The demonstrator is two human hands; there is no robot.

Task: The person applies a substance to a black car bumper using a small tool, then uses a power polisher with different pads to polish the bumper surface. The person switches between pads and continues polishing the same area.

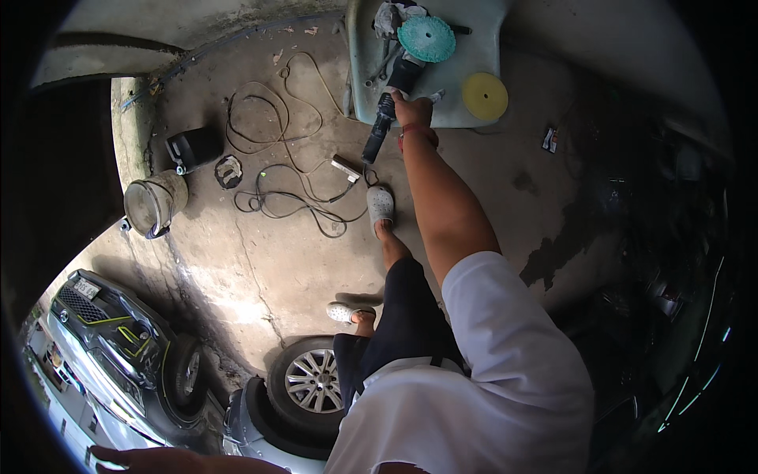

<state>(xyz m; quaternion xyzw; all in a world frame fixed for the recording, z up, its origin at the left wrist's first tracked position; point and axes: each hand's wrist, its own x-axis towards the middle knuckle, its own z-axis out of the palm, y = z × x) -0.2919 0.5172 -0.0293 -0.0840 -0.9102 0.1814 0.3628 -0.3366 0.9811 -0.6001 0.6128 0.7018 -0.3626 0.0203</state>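
My right hand (412, 112) is closed around the black body of a polisher (381, 130) with a round teal pad (426, 39) on its head. The polisher is over a pale plastic chair (474, 47); whether it rests on the seat I cannot tell. A yellow round pad (485, 95) lies at the chair's edge, right of my hand. Some wrenches (383, 67) and a crumpled cloth (388, 20) are beside the tool. At the lower left edge, partly cut off, my left hand (142, 460) has its visible digits stretched out, with nothing seen in them.
A power cord (268, 142) loops across the concrete floor to a power strip (345, 167) near my foot. On the left stand a bucket (150, 207) and a black container (195, 150). A car wheel (314, 381) is close behind me; another vehicle (110, 340) stands lower left.
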